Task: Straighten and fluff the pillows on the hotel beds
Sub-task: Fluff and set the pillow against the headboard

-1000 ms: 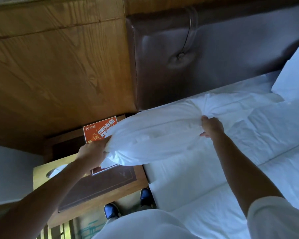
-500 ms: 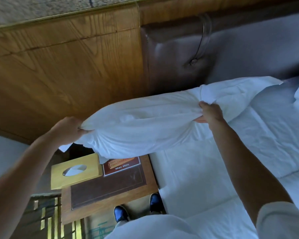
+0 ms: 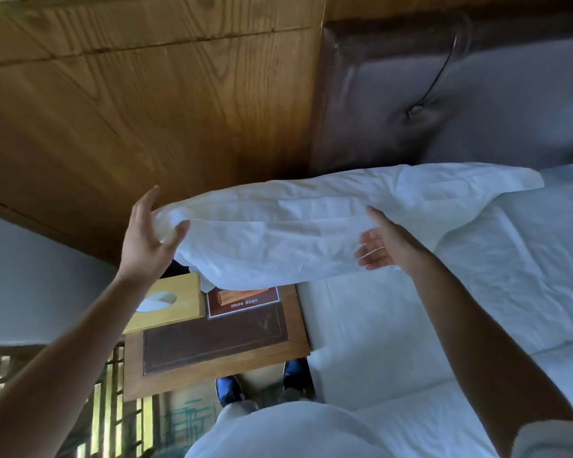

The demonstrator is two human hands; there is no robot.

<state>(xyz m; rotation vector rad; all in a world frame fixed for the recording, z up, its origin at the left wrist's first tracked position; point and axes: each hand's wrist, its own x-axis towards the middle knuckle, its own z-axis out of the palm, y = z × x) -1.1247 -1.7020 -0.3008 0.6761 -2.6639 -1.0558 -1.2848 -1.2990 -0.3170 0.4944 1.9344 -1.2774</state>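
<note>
A long white pillow [image 3: 311, 226] hangs in the air across the gap between the bedside table and the white bed [image 3: 477, 309], its right corner reaching toward the headboard. My left hand [image 3: 149, 236] is at its left end, fingers spread, thumb touching the fabric. At the pillow's front edge, right of centre, my right hand [image 3: 384, 246] is palm up with fingers apart. Neither hand grips the pillow.
A wooden bedside table [image 3: 219, 352] stands left of the bed with a yellow tissue box [image 3: 169, 302] and a red card [image 3: 242, 300]. Behind are a wood wall panel [image 3: 129, 104] and a padded brown headboard [image 3: 444, 104]. My shoes [image 3: 229, 388] are by the table.
The pillow was lifted off the bed and table while both hands gripped it. Both hands have now let go and opened, with the pillow in the air between them.
</note>
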